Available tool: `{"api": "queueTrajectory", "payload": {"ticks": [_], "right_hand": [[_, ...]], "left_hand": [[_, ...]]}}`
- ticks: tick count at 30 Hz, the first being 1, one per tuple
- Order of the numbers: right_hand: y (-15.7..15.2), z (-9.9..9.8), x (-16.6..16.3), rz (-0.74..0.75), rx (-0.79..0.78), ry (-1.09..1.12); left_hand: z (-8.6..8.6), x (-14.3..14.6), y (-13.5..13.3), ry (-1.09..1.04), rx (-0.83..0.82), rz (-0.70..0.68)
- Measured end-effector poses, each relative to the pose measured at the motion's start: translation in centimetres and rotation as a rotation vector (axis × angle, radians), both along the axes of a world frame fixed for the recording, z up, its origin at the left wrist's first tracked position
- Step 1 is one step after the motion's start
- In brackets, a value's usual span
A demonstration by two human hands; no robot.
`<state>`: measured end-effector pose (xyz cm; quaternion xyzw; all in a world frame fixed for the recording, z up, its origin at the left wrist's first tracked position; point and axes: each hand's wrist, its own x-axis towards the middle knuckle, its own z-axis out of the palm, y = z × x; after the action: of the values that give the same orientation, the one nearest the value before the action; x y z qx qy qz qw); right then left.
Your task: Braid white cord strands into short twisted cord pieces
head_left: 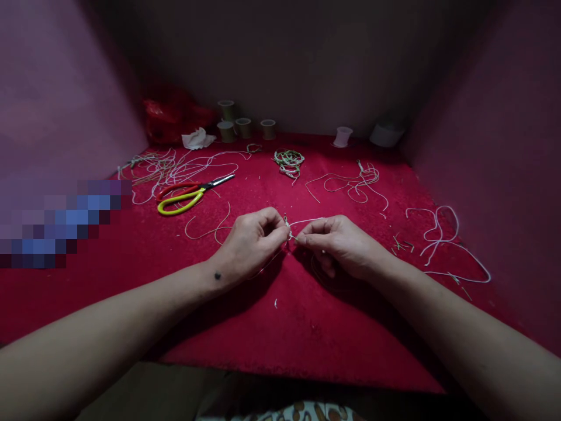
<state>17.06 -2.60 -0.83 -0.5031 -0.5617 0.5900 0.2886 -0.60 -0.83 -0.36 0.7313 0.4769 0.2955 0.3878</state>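
Left hand (252,240): is pinching knotted cord (288,224), seemingly steadying it; right hand (344,241): is gripping a strand (293,237), apparently for tension.

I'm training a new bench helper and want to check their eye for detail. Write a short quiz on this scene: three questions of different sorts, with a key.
1. Multiple choice: what do the left hand and the right hand pinch at their fingertips?
A) a spool
B) thin cord
C) a paper tissue

2. True or false: the scissors lie under the right hand.

3. Fill in the missing word: one handle of the scissors is red and the other is ____.

Key:
1. B
2. False; they lie on the left side, beyond the left hand.
3. yellow
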Motion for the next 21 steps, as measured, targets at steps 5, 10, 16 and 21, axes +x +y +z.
{"api": "queueTrajectory", "payload": {"ticks": [5,10,16,21], "right_hand": [[-0.4,0.8,-0.6,0.004,0.018,-0.176],[-1.3,1.0,-1.1,-0.002,0.471,-0.503],[-1.3,-0.4,-0.9,-0.025,0.754,-0.731],[-0.9,-0.8,-0.7,0.021,0.765,-0.857]], "left_hand": [[-0.5,-0.1,-0.1,0.18,0.147,-0.041],[-0.6,0.3,-0.2,0.254,0.2,-0.058],[-0.9,0.2,-0.1,0.27,0.311,-0.133],[-1.0,0.2,0.0,0.283,0.323,-0.148]]}}
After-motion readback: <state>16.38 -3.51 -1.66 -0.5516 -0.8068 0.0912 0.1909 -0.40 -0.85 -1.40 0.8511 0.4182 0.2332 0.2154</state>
